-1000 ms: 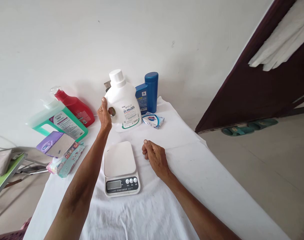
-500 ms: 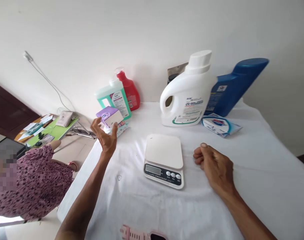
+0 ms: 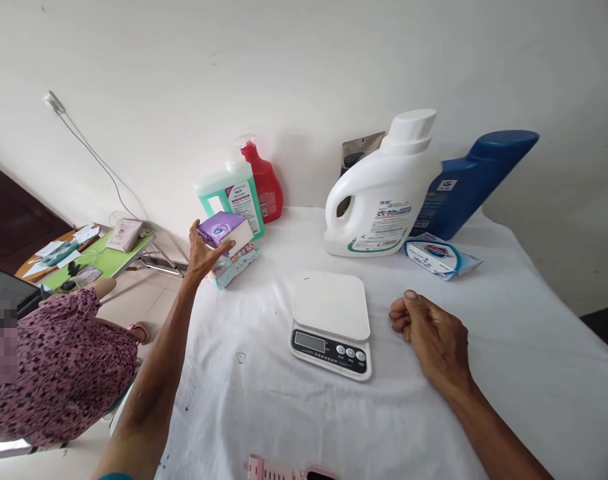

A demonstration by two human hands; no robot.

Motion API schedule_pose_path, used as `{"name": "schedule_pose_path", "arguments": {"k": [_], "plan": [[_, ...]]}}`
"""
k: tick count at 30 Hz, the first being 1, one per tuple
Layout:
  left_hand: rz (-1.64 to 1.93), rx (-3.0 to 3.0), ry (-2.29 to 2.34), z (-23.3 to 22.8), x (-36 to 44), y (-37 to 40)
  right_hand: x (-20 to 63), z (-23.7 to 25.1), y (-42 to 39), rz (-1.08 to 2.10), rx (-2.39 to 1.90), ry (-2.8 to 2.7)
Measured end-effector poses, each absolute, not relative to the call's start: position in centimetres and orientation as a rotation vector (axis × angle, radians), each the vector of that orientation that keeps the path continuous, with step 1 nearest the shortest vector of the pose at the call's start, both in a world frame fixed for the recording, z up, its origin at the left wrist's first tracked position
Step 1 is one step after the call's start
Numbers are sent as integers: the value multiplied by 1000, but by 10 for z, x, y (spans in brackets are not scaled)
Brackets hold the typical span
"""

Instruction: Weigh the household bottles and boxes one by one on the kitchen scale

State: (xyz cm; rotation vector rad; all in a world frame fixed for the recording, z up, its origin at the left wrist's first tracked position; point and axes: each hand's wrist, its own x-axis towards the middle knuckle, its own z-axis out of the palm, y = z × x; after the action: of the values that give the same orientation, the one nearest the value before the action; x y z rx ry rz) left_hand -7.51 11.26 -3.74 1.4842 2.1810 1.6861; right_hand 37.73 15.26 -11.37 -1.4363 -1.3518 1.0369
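Observation:
My left hand (image 3: 203, 251) reaches to the table's left edge and closes around a purple and white box (image 3: 224, 230). That box lies on top of a flat colourful packet (image 3: 233, 263). My right hand (image 3: 431, 333) rests on the white cloth (image 3: 509, 360) as a loose fist, holding nothing, just right of a white kitchen scale (image 3: 333, 322). Behind the scale stands a white detergent jug (image 3: 383, 197).
A blue bottle (image 3: 471, 181) leans behind a blue and white soap packet (image 3: 439, 257). A green pump bottle (image 3: 231, 195) and a red bottle (image 3: 264, 180) stand at the wall. A person in a patterned sleeve (image 3: 54, 363) is at the left. A pink object (image 3: 284, 469) lies at the near edge.
My left hand let go of the white jug, swung left and took hold of the purple box. The view turned left. My right hand stayed in place.

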Motion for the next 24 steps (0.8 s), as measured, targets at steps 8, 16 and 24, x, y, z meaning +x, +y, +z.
{"name": "schedule_pose_path", "arguments": {"k": [8, 16, 24], "plan": [[1757, 1533, 2136, -1, -27, 86, 376, -111, 151, 1021, -1340, -1363], [1469, 1921, 1755, -33, 95, 67, 375, -106, 149, 1030, -1257, -1338], [1352, 2065, 1720, -68, 133, 76, 375, -105, 148, 1069, -1221, -1299]]}}
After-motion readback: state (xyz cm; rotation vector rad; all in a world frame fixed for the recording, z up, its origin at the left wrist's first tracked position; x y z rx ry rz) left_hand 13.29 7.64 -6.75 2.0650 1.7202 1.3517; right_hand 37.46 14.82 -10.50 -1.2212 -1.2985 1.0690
